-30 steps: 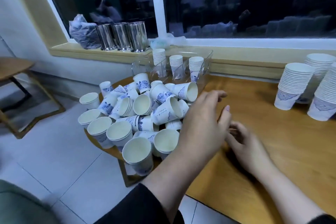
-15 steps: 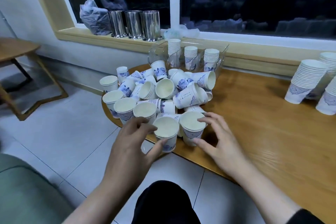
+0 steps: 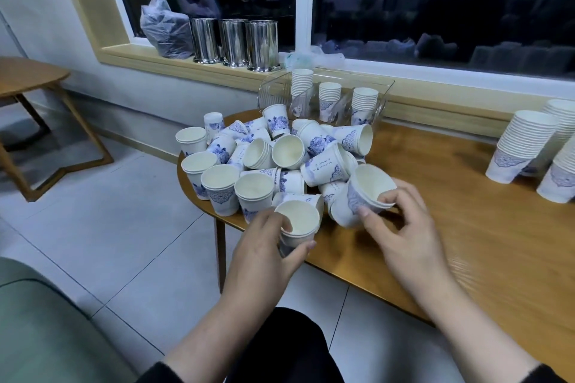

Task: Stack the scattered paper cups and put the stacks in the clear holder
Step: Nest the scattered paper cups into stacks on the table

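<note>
A heap of white paper cups with blue prints (image 3: 280,155) covers the left end of the wooden table (image 3: 451,221), some upright, some on their sides. My left hand (image 3: 264,255) grips an upright short stack of cups (image 3: 298,224) at the table's near edge. My right hand (image 3: 401,227) pinches the rim of a tilted short stack of cups (image 3: 368,186), lifted a little off the table. Behind the heap stands the clear holder (image 3: 326,99) with three short stacks inside.
Tall cup stacks (image 3: 522,146) stand at the table's right end. Three steel canisters (image 3: 233,42) and a plastic bag (image 3: 161,29) sit on the windowsill. A second wooden table (image 3: 28,81) is at far left, and a green seat (image 3: 40,329) at bottom left.
Both hands have closed on cups: the left now grips the near stack, and the right has lifted and tilted a stack. The camera has moved closer.
</note>
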Motion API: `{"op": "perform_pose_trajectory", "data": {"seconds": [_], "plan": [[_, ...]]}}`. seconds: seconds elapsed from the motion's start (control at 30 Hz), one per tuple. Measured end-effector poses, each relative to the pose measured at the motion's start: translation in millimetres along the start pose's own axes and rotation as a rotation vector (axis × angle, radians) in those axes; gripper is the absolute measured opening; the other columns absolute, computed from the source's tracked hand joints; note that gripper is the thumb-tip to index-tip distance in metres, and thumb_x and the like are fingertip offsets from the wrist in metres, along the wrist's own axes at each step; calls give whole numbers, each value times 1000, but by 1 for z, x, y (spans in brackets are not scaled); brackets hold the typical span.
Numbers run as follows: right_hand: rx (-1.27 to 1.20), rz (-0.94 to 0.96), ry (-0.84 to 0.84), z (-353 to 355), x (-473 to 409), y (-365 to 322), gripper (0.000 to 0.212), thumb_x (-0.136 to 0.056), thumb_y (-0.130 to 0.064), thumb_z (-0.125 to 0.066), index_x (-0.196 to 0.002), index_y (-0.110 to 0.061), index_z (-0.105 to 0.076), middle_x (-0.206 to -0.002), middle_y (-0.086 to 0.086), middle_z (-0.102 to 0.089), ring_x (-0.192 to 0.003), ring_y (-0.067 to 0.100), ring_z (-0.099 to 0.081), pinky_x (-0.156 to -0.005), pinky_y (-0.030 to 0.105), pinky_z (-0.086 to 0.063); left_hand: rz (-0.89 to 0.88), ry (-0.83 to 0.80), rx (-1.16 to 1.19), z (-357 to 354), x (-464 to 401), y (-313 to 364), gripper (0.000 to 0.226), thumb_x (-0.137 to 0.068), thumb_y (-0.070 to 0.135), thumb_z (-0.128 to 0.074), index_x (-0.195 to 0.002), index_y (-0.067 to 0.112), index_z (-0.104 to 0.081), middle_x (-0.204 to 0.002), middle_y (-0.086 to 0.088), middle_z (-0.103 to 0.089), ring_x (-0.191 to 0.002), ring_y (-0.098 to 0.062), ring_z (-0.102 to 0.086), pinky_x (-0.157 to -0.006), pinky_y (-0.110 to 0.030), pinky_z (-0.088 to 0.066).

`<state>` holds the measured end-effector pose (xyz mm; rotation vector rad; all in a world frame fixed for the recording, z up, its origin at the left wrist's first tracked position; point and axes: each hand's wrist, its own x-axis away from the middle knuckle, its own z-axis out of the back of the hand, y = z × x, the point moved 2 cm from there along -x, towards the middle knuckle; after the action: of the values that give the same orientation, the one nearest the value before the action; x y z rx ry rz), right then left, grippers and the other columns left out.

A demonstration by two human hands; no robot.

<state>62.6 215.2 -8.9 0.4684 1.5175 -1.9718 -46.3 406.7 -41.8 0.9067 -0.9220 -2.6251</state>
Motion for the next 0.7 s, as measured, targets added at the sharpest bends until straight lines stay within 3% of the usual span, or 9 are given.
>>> {"op": "perform_pose_trajectory", "data": {"seconds": [0.1, 0.2, 0.3, 0.47, 0.57, 0.63, 0.7], "plan": [[-84, 47, -24, 8, -13, -30, 19, -82, -34, -70, -83, -20, -57, -116, -6, -57, -109, 13, -59, -93, 21, -45, 69, -10, 83, -13, 0, 6, 47, -74, 45, -83, -99, 29, -47, -96, 11, -57, -87, -11, -52, -71, -22, -42], [-33, 87, -103, 6, -20, -47, 25, -81, -37, -68, -85, -15, -57, -117, -1, -57, -110, 15, -58, -93, 24, -46, 177, 13, 259, -25, 0, 9, 71, -66, 51, -83, -122, 39, -40, -116, 14, -61, -107, -7, -61, -87, -32, -54], [74, 126, -188, -6, -22, -50, 24, -81, -37, -70, -84, -18, -56, -112, -2, -57, -106, 10, -57, -90, 22, -44, 184, 28, 333, -30, 0, 8, 95, -63, 56, -79, -141, 43, -27, -128, 15, -61, -120, -6, -59, -97, -37, -53], [281, 135, -446, -29, -19, -44, 36, -79, -56, -60, -92, -23, -58, -113, -8, -56, -110, 11, -53, -95, 32, -44, 162, 47, 326, -34, -3, 6, 95, -69, 44, -80, -149, 31, -32, -142, 10, -56, -131, -8, -53, -103, -41, -49], [195, 51, -255, -24, -22, -42, 37, -87, -54, -54, -108, -25, -59, -113, -12, -58, -109, 6, -54, -93, 26, -42, 174, 65, 336, -33, -2, 4, 94, -67, 47, -81, -147, 35, -34, -144, 12, -53, -133, -6, -50, -105, -41, -48], [132, -84, -78, -16, -24, -30, 19, -94, -43, -56, -100, -26, -62, -95, -13, -64, -89, 3, -59, -78, 27, -47, 180, 75, 351, -32, 0, 1, 95, -64, 51, -82, -144, 45, -33, -143, 15, -52, -132, -7, -51, -104, -42, -49], [168, -266, -110, -17, -24, -12, 12, -95, -33, -61, -87, -25, -66, -71, -13, -64, -64, 2, -56, -64, 29, -44, 172, 90, 351, -31, 1, -2, 92, -64, 51, -82, -143, 44, -36, -141, 16, -52, -130, -10, -52, -101, -44, -51]]}}
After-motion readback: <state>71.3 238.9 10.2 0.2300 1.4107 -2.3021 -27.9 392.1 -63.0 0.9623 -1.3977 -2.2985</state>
